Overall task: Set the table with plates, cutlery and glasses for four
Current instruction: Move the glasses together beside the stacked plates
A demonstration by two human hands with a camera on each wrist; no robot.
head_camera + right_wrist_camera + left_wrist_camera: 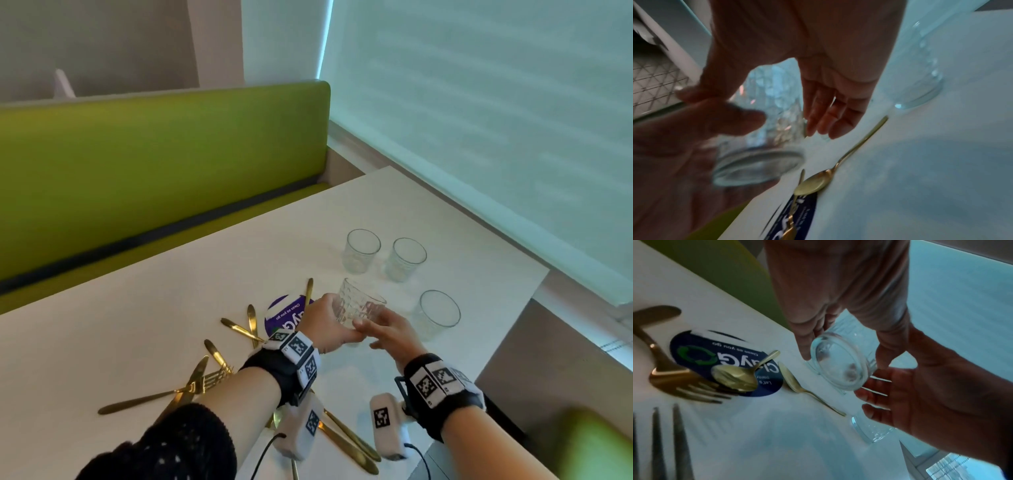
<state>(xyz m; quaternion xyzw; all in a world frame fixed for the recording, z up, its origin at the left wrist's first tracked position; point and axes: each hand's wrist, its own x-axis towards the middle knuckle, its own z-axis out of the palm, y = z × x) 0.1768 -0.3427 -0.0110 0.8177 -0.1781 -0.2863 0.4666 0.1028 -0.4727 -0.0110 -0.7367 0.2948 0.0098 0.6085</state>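
Nearest, behind both wrists: gold metal cutlery (pixel 202 380), strewn and crossed on the white tabletop (pixel 120 329). Held above it between both hands: a clear, faceted glass tumbler (pixel 359 306), tilted, mouth away, thick round base toward the wrists. Left hand (pixel 325 329) curled round its side; right hand (pixel 387 329) with fingers nearly straight, touching the base. Left of the hands, a round purple sticker (pixel 284 317). Beyond, three upright tumblers (pixel 363 250); farther, a green bench (pixel 154 164).

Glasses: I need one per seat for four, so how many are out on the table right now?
4. Three stand on the white table: far glass, the one beside it, near-edge glass. The held glass is gripped by the left hand, right hand touching.
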